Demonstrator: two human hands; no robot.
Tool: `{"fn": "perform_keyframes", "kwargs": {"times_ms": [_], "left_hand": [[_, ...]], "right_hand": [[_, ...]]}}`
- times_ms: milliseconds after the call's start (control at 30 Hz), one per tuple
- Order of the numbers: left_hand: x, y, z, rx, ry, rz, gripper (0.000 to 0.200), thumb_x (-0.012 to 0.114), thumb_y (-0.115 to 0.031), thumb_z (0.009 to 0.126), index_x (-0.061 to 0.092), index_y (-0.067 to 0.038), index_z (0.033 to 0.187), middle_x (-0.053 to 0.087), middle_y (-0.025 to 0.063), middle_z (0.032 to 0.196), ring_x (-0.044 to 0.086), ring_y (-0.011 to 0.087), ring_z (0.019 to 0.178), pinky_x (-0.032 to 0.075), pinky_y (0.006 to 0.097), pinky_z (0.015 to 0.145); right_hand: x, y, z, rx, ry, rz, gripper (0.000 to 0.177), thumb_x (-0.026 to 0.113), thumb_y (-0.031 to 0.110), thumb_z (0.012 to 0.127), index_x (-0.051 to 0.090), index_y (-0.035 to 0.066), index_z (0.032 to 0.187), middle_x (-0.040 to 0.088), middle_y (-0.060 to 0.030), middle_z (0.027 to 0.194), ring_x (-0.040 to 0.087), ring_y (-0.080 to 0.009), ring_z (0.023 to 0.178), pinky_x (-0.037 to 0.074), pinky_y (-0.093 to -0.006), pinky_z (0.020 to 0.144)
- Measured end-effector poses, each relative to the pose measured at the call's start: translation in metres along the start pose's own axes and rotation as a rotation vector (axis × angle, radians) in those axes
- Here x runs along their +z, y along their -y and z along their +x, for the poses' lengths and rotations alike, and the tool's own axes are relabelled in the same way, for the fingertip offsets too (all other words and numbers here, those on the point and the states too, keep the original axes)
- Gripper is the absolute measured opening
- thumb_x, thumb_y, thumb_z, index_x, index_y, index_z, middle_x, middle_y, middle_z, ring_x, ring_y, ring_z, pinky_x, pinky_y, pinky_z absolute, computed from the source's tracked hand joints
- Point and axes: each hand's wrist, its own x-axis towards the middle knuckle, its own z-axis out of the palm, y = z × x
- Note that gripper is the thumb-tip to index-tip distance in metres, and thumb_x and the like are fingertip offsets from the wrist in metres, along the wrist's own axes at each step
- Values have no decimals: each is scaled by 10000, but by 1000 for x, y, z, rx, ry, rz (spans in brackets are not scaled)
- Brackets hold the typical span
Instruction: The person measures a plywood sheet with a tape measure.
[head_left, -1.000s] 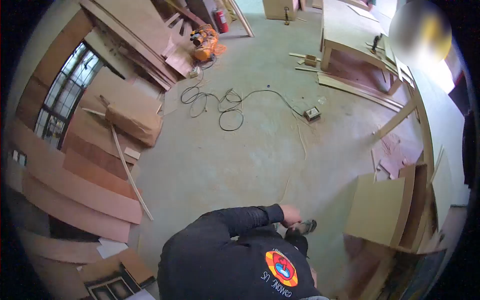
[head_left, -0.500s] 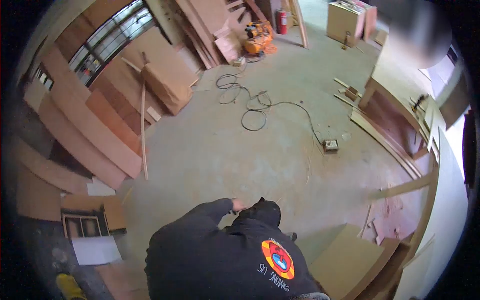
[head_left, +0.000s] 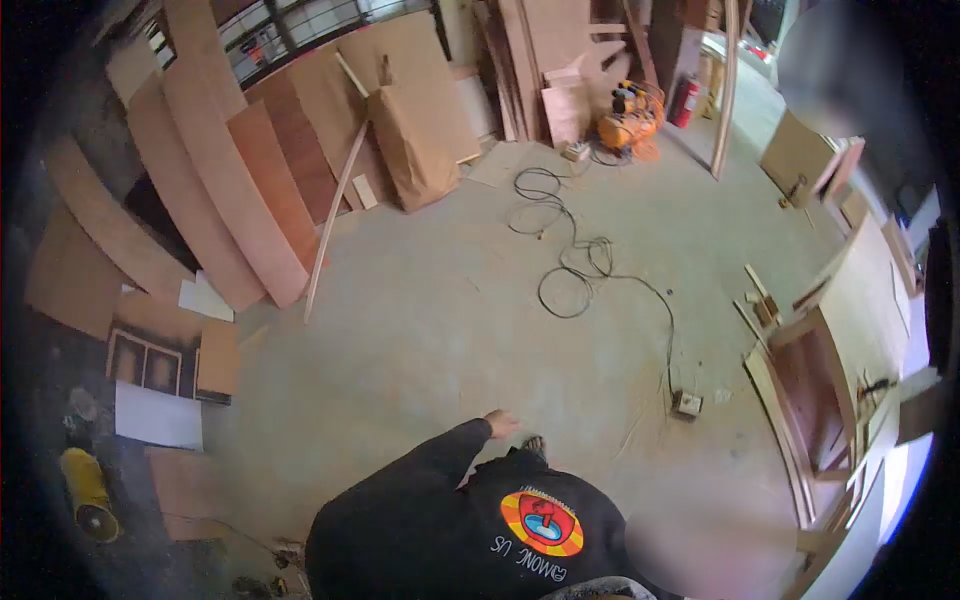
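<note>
While a shoe (head_left: pixel 535 446) shows on the bare floor (head_left: pixel 430 350) just past the front of a black sweatshirt (head_left: pixel 410 530), the left hand (head_left: pixel 500 424) is near it, slightly to its left; the hand is too small and blurred to tell whether its fingers are spread, pressed together or pinching something. How the right hand is held cannot be told. Farther ahead and to the right, a small box (head_left: pixel 687 404) sits on the floor, joined to a dark cable (head_left: pixel 542 292) that lies in loops back toward an orange machine (head_left: pixel 628 130). Beside that machine stands a red fire extinguisher (head_left: pixel 686 101). Along the left, large wooden boards (head_left: pixel 215 190) lean in a row, with a thin strip (head_left: pixel 323 248) and a brown wrapped package (head_left: pixel 410 150) near them. A yellow cylinder (head_left: pixel 85 485) lies at the lower left. On the far right is a wooden desk (head_left: pixel 865 290), with long planks (head_left: pixel 782 425) on the floor beside it.
</note>
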Motion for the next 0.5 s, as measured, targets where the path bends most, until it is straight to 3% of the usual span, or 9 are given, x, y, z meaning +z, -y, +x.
{"fn": "perform_keyframes", "kwargs": {"times_ms": [67,167,233,300,367,400,467,500], "left_hand": [[-76,-38,23,-280,-67,-322,338,527,-350,894,654,-39,933,667,187,940,625,356,920,496,429,814],[-150,-53,31,-328,-260,-407,309,563,-305,898,618,-24,1017,663,180,1028,643,315,939,504,406,815],[-177,-43,34,-361,-324,-737,319,589,-263,908,587,-6,1098,660,147,1084,650,254,964,515,367,807],[-196,-20,29,-370,-340,-817,329,592,-262,913,585,4,1106,661,134,1080,647,230,962,519,349,796],[-214,7,18,-447,-371,-846,349,595,-262,920,579,17,1127,659,127,1075,645,207,952,527,328,771],[-223,25,13,-523,-376,-799,359,596,-263,921,575,20,1141,657,134,1073,645,209,944,531,325,757],[-197,89,2,-560,-524,-988,339,607,-240,908,579,6,1138,660,129,1052,647,207,902,530,328,740],[-193,103,-6,-729,-587,-1056,303,598,-231,905,590,1,1099,659,106,1029,645,196,870,528,328,711]], "right_hand": [[-19,26,28,-94,28,54,245,581,277,907,598,39,964,635,-88,780,622,-187,705,481,-350,574],[-31,80,78,147,29,362,211,572,246,909,604,46,970,620,-74,724,614,-189,667,467,-333,539],[-40,108,114,172,134,370,193,564,223,906,605,48,978,627,-77,738,618,-197,674,466,-331,534],[-40,133,139,212,232,387,177,556,199,903,607,50,985,633,-80,752,621,-205,680,465,-329,528],[-37,168,162,-8,330,-231,178,549,171,888,622,50,997,646,-91,787,622,-212,679,468,-325,526],[-35,180,170,6,329,-222,178,549,171,888,622,50,997,646,-91,787,622,-212,679,468,-325,526],[-35,204,206,101,331,59,188,553,176,886,633,48,997,647,-90,805,609,-203,657,473,-311,529],[-34,216,226,146,332,199,192,555,179,885,639,47,998,647,-89,814,603,-199,645,475,-305,530]]}}
